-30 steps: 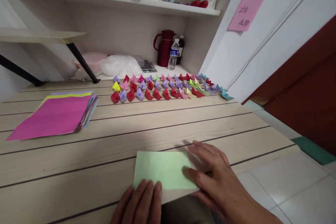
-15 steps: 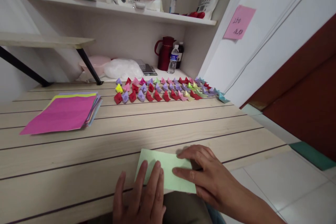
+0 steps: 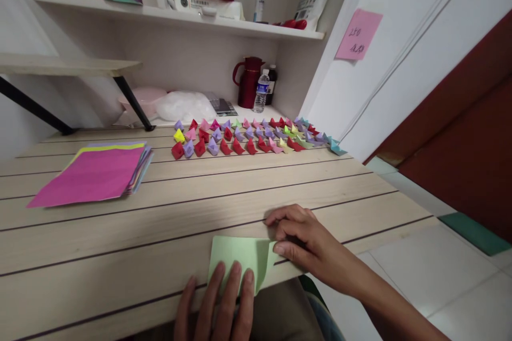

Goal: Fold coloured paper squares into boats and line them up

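A light green paper sheet (image 3: 240,256), folded, lies at the near edge of the wooden table (image 3: 192,192). My left hand (image 3: 218,303) lies flat on the sheet's near left part, fingers stretched out. My right hand (image 3: 304,242) pinches the sheet's right edge between thumb and fingers and curls it over toward the left.
A stack of coloured paper (image 3: 96,173) with a pink top sheet lies at the left. Several small folded paper boats (image 3: 248,136) stand in rows at the back. Behind them are a red jug (image 3: 248,81), a water bottle (image 3: 262,90) and a white bag (image 3: 184,105). A pink note (image 3: 359,34) hangs on the wall.
My right hand went from lying flat on the green sheet to pinching its right edge and folding it leftward. My left hand slid slightly nearer the table edge.
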The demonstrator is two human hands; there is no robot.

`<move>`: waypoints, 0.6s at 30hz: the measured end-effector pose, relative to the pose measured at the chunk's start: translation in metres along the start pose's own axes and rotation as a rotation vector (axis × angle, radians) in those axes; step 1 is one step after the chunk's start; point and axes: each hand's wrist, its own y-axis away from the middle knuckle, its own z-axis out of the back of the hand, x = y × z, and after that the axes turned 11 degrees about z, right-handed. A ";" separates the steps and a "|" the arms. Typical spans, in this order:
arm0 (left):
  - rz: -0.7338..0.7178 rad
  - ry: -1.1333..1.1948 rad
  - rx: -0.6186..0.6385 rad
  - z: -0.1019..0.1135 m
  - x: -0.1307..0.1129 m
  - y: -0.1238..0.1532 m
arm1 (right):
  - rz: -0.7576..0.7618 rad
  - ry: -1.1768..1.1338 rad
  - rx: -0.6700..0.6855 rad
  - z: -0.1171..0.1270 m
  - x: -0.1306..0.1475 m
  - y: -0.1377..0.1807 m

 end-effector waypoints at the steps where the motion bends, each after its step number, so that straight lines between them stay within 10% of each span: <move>1: 0.006 0.000 0.005 0.000 0.000 0.000 | -0.010 0.002 -0.010 -0.001 0.000 0.000; 18: 0.085 0.046 0.073 0.006 -0.005 -0.011 | -0.086 0.259 -0.160 -0.026 -0.009 -0.006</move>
